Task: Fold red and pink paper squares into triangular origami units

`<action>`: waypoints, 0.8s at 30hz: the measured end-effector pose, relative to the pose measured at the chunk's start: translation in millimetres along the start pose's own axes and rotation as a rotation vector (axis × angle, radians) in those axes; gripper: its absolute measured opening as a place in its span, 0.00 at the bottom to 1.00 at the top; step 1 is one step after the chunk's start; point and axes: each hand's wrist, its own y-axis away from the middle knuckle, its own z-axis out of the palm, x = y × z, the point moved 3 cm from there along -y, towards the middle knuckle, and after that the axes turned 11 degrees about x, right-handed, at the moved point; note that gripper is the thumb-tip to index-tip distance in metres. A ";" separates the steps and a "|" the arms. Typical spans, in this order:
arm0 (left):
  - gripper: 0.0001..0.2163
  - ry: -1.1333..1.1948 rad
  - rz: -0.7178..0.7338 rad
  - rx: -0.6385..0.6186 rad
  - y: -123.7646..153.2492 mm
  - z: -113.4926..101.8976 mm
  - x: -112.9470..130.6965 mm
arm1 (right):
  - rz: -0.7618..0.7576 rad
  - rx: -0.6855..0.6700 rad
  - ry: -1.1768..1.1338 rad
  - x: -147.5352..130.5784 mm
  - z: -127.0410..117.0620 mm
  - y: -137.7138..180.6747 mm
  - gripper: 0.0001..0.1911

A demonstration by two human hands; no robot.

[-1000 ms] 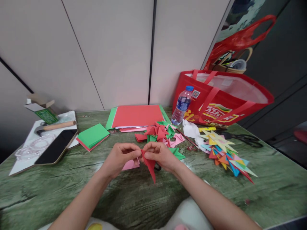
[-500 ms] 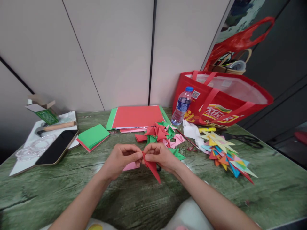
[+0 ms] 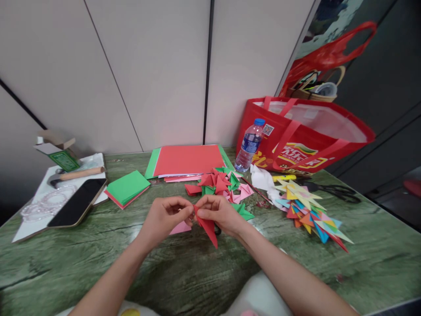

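Observation:
A folded piece of red paper [image 3: 208, 229] points down toward me from between my fingers. My right hand [image 3: 219, 213] pinches its upper part between thumb and fingers. My left hand [image 3: 171, 215] is closed at the paper's upper left tip, its thumb and fingers pressed together there; the exact grip is partly hidden. On the table beneath the left hand lies a pink paper [image 3: 180, 228]. Just beyond my hands is a pile of folded red, green and pink paper pieces [image 3: 215, 181].
Green and red paper squares [image 3: 128, 188] lie left, near a phone [image 3: 79, 202] and a hammer [image 3: 77, 174]. Large paper sheets [image 3: 189, 159] lie at the back. A water bottle [image 3: 250, 145], red bag [image 3: 302, 136], scissors [image 3: 338, 192] and colourful folded papers [image 3: 311, 215] are right.
The red paper's lower point has shifted slightly up and left. My left thumb has slid a little back from the paper's tip; the right hand keeps its pinch.

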 end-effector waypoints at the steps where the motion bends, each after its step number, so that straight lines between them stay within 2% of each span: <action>1: 0.06 -0.014 0.013 -0.015 0.0 -0.5 0.9 | 0.005 -0.005 -0.006 -0.1 0.3 0.1 0.09; 7: 0.07 -0.045 0.061 -0.075 -0.2 -3.0 1.1 | 0.041 -0.032 -0.021 -2.3 2.0 1.4 0.11; 18: 0.07 -0.071 0.061 -0.078 1.2 -3.4 4.1 | 0.033 -0.038 0.038 -0.3 0.9 1.1 0.10; 24: 0.05 -0.045 -0.035 0.052 0.5 -2.1 0.4 | -0.069 0.021 0.153 0.3 1.1 0.5 0.10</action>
